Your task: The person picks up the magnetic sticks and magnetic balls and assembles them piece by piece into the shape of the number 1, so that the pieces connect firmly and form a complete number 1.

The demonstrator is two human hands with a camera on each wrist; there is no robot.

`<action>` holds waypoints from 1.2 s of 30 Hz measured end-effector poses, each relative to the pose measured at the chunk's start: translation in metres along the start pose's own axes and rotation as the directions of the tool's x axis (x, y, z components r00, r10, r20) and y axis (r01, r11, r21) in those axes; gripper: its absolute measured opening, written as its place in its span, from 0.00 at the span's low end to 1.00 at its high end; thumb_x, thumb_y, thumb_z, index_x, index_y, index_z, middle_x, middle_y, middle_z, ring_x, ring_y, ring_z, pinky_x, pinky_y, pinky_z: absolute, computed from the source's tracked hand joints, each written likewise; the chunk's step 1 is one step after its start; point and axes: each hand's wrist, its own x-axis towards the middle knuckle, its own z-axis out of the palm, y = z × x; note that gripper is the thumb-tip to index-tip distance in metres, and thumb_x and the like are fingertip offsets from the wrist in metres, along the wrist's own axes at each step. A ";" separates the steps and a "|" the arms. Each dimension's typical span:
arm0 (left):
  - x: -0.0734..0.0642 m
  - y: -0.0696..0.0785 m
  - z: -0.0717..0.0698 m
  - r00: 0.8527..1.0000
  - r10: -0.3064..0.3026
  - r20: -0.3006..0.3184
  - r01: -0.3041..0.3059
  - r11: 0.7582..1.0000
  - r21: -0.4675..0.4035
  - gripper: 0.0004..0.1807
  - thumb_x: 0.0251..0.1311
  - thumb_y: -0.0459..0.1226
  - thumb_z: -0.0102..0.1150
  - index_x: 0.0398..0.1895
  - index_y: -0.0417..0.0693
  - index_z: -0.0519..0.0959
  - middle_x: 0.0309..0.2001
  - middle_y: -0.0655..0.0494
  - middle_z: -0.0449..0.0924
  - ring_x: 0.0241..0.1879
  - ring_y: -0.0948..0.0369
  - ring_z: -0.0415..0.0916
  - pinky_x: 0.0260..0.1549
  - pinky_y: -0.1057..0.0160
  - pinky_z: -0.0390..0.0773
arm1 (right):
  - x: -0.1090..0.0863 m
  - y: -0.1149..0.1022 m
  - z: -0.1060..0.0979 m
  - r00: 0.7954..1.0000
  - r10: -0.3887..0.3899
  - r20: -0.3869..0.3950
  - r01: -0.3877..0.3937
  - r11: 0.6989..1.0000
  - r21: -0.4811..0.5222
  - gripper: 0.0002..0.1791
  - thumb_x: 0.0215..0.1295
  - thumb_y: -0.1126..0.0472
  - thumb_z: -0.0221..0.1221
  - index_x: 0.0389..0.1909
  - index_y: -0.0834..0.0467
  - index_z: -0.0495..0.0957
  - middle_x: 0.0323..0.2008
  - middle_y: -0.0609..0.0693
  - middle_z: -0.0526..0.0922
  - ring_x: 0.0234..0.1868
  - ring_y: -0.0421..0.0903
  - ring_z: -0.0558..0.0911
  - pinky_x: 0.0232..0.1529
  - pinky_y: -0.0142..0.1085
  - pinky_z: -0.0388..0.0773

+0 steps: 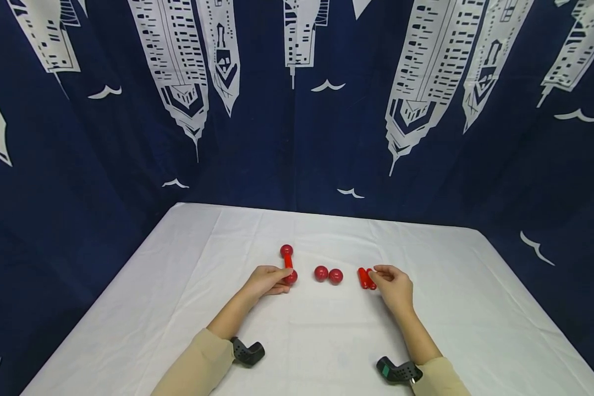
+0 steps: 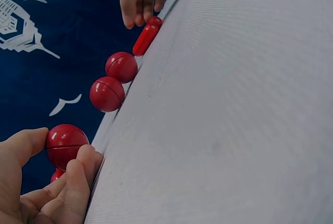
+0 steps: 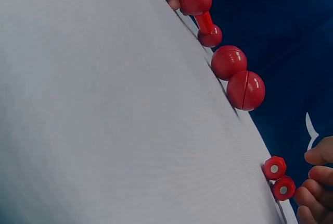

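Observation:
My left hand (image 1: 266,280) pinches the near ball of a red dumbbell-shaped piece (image 1: 288,260), two balls joined by a short rod. In the left wrist view, thumb and fingers sit on either side of that ball (image 2: 66,143). Two loose red balls (image 1: 320,273) lie touching in the middle. Further right is a pair of short red rods (image 1: 363,278), side by side, with pale round spots on their ends (image 3: 274,169). Just beside the rods hovers my right hand (image 1: 397,289), its fingers loosely bent and holding nothing; the right wrist view shows a small gap.
A white cloth (image 1: 317,341) covers the table under all the pieces. Behind it hangs a dark blue curtain (image 1: 297,143) with white building and bird prints. Each wrist wears a black device, such as the left one (image 1: 248,353).

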 end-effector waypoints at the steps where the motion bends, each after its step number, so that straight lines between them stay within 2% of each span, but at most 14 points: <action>1: 0.000 0.000 0.000 1.000 0.000 0.000 0.000 1.000 0.001 0.22 0.63 0.45 0.63 0.45 0.31 0.79 0.27 0.50 0.84 0.24 0.64 0.82 0.30 0.71 0.82 | 0.000 0.002 0.001 1.000 -0.005 -0.008 0.005 1.000 -0.020 0.12 0.62 0.63 0.63 0.43 0.68 0.82 0.34 0.57 0.83 0.32 0.43 0.78 0.27 0.24 0.73; 6: 0.001 -0.002 0.000 1.000 0.003 -0.003 -0.003 1.000 0.008 0.22 0.62 0.45 0.64 0.44 0.31 0.79 0.26 0.50 0.84 0.24 0.64 0.82 0.29 0.71 0.82 | 0.000 0.008 0.002 1.000 -0.019 -0.008 0.018 0.996 -0.088 0.13 0.62 0.63 0.63 0.44 0.68 0.82 0.36 0.59 0.82 0.36 0.50 0.78 0.25 0.24 0.72; 10: 0.000 -0.002 0.000 1.000 0.006 -0.009 -0.006 1.000 0.013 0.22 0.63 0.46 0.63 0.44 0.32 0.79 0.26 0.50 0.84 0.24 0.64 0.82 0.30 0.71 0.82 | 0.000 0.012 0.003 0.997 -0.072 0.007 0.072 0.988 -0.139 0.14 0.61 0.65 0.63 0.44 0.70 0.81 0.36 0.60 0.81 0.37 0.53 0.79 0.25 0.25 0.74; 17: 0.000 -0.003 -0.001 1.000 0.008 -0.018 -0.008 1.000 0.020 0.22 0.63 0.46 0.63 0.44 0.32 0.80 0.26 0.51 0.83 0.24 0.64 0.82 0.29 0.71 0.82 | 0.000 0.014 0.003 0.989 -0.143 0.041 0.149 0.950 -0.276 0.15 0.57 0.66 0.63 0.43 0.70 0.81 0.34 0.59 0.81 0.34 0.53 0.78 0.34 0.39 0.75; 21: -0.001 -0.003 -0.001 1.000 0.003 -0.021 -0.003 1.000 0.017 0.22 0.62 0.46 0.64 0.43 0.33 0.80 0.26 0.51 0.83 0.24 0.64 0.82 0.28 0.72 0.82 | -0.001 0.014 0.003 0.986 -0.162 0.045 0.168 0.936 -0.308 0.15 0.57 0.66 0.62 0.43 0.70 0.81 0.34 0.60 0.80 0.34 0.53 0.77 0.33 0.40 0.73; 24: -0.001 -0.003 -0.001 1.000 -0.003 -0.026 0.004 1.000 0.018 0.21 0.62 0.47 0.64 0.42 0.34 0.80 0.26 0.51 0.83 0.24 0.64 0.82 0.28 0.72 0.81 | -0.002 0.012 0.003 0.989 -0.144 0.029 0.146 0.949 -0.279 0.14 0.58 0.67 0.62 0.44 0.70 0.81 0.34 0.60 0.81 0.33 0.53 0.78 0.31 0.37 0.74; 30: -0.001 -0.003 -0.001 1.000 0.002 -0.022 -0.002 1.000 0.026 0.22 0.62 0.47 0.64 0.43 0.33 0.80 0.26 0.51 0.84 0.24 0.64 0.82 0.30 0.71 0.82 | -0.001 0.003 0.001 0.999 -0.039 0.011 0.040 0.995 -0.096 0.13 0.62 0.67 0.62 0.46 0.69 0.81 0.34 0.60 0.83 0.31 0.44 0.79 0.24 0.25 0.75; 33: 0.000 -0.002 0.000 1.000 0.008 -0.020 -0.008 1.000 0.029 0.23 0.62 0.47 0.64 0.43 0.33 0.80 0.26 0.51 0.83 0.25 0.63 0.82 0.31 0.70 0.82 | -0.002 -0.004 0.000 1.000 0.021 0.012 -0.020 1.000 -0.006 0.14 0.64 0.65 0.61 0.48 0.68 0.80 0.37 0.59 0.83 0.32 0.39 0.78 0.27 0.24 0.75; 36: 0.000 -0.002 0.000 1.000 0.010 -0.020 -0.009 1.000 0.027 0.23 0.62 0.48 0.64 0.43 0.33 0.80 0.25 0.52 0.83 0.24 0.63 0.82 0.31 0.70 0.82 | -0.004 -0.013 -0.001 0.997 0.080 0.021 -0.082 0.994 0.076 0.16 0.66 0.62 0.61 0.50 0.67 0.79 0.40 0.57 0.82 0.34 0.38 0.78 0.30 0.24 0.76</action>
